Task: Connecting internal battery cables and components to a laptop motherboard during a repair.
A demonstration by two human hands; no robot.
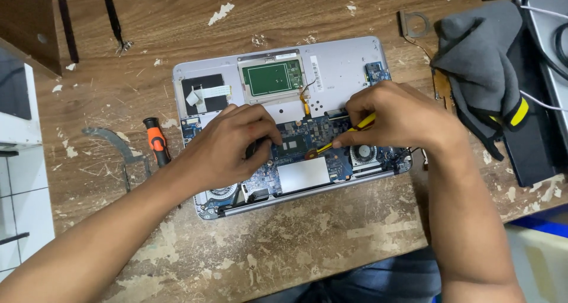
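Observation:
An opened silver laptop base lies on a worn wooden table, its blue circuit board exposed. My right hand holds a yellow-handled tool, whose tip rests on the board beside the dark chip. My left hand lies over the board's left half, its fingers curled at the chip's left edge; what they pinch is hidden. A small fan sits at the board's right.
An orange-and-black screwdriver lies left of the laptop, next to a curved grey metal piece. A grey cloth and dark devices with cables sit at the right. The table's front edge runs just below the laptop.

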